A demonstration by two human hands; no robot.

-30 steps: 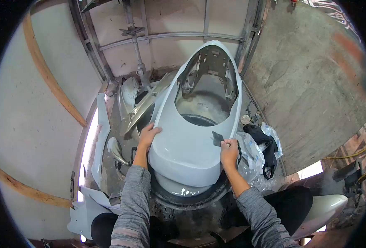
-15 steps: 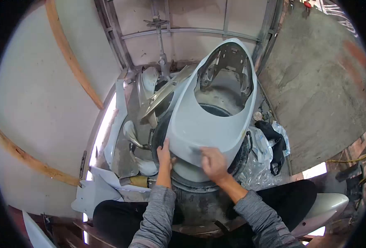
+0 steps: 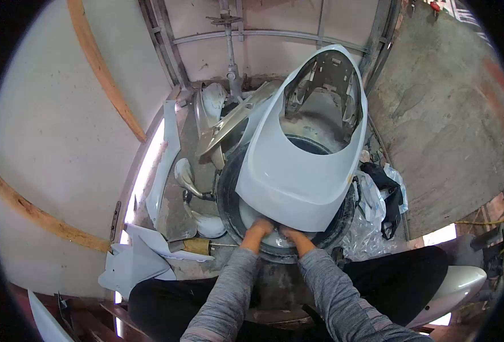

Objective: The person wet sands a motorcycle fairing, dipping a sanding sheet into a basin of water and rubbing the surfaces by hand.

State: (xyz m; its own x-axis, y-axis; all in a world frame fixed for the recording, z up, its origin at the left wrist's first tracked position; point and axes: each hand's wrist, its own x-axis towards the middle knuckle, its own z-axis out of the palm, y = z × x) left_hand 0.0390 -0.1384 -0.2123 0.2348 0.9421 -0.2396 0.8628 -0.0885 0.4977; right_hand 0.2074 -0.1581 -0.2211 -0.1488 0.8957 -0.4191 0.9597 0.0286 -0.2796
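Observation:
A large white scooter body panel (image 3: 297,176) with a big oval opening rests tilted across a round black tub (image 3: 229,196). Greyish, cloudy water (image 3: 280,242) shows in the tub below the panel's near edge. My left hand (image 3: 260,228) reaches down into the tub, just in front of that edge. Close beside it, my right hand (image 3: 293,234) is dipped in as well. The fingers of both hands are hidden in the water or beneath the panel, so what they hold, if anything, does not show.
Two scooter mirrors (image 3: 186,176) and a paint brush (image 3: 198,246) lie left of the tub. More white panels (image 3: 135,263) are at the lower left, with a beige panel (image 3: 235,119) behind. Plastic bags (image 3: 371,228) and black cloth (image 3: 391,208) lie on the right.
Both hands have left the panel's near surface and gone down into the tub, closer together. The panel appears slightly farther up and right in view, partly because the camera moved.

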